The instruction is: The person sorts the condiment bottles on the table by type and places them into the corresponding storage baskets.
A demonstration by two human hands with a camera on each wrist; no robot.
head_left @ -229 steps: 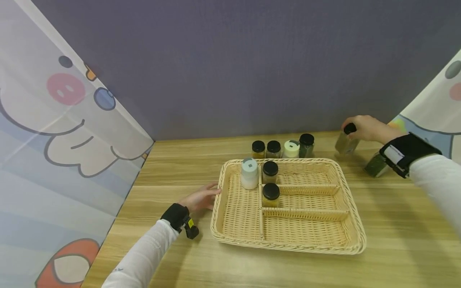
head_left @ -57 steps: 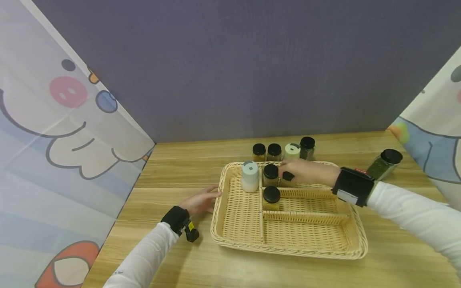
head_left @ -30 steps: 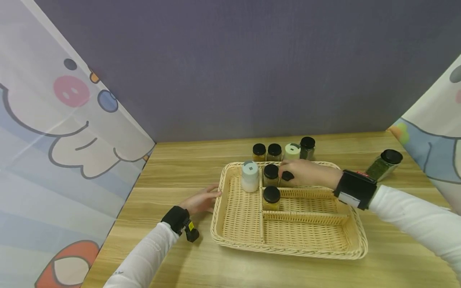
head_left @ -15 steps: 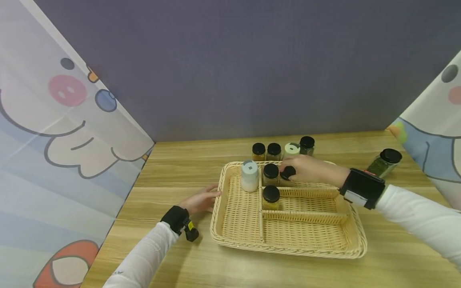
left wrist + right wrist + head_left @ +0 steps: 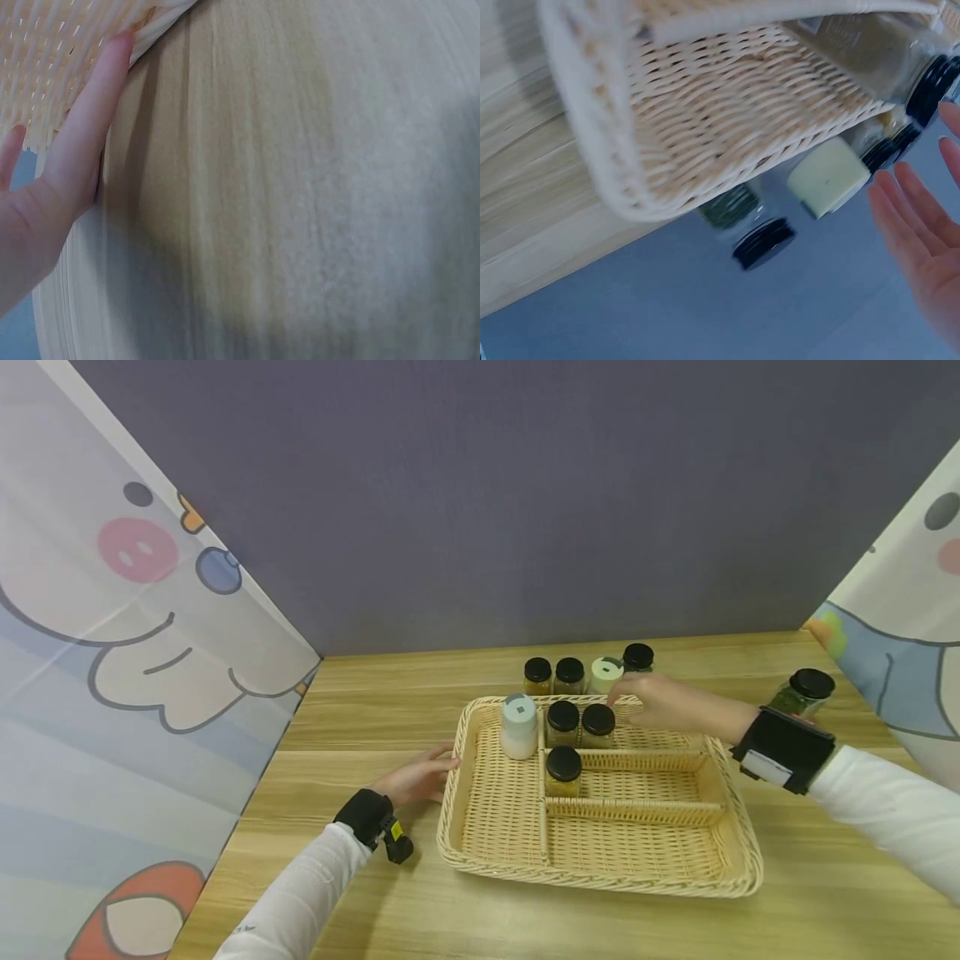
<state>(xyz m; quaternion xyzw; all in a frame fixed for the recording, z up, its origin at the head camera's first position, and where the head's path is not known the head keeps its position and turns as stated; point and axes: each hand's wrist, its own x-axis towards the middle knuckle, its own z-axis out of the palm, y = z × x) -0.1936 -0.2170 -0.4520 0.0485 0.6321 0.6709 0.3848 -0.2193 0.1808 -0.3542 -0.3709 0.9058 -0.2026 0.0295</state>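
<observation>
A wicker basket (image 5: pixel 600 887) with several compartments sits on the table. My left hand (image 5: pixel 416 779) rests against its left wall, and in the left wrist view the fingers (image 5: pixel 90 120) lie straight along the wicker. My right hand (image 5: pixel 663 702) hovers over the back compartment with nothing in it, fingers spread in the right wrist view. Just left of it stands a black-lidded spice jar (image 5: pixel 598 727), apart from the fingers. Beside that jar is another black-lidded jar (image 5: pixel 562 724). A yellow spice jar (image 5: pixel 563 772) stands in the middle compartment, and a white-capped shaker (image 5: pixel 519 727) in the left one.
Behind the basket stand two small black-lidded jars (image 5: pixel 537 677), a pale-green-capped shaker (image 5: pixel 606 675) and a dark green jar (image 5: pixel 638 658). A jar of green herbs (image 5: pixel 802 693) stands at the right, partly behind the right wrist. A grey wall (image 5: pixel 510 510) rises at the back.
My right hand brought a jar from the right into the back compartment, let go of it and drew back to the right. The herb jar at the right now stands upright. My left hand stays put.
</observation>
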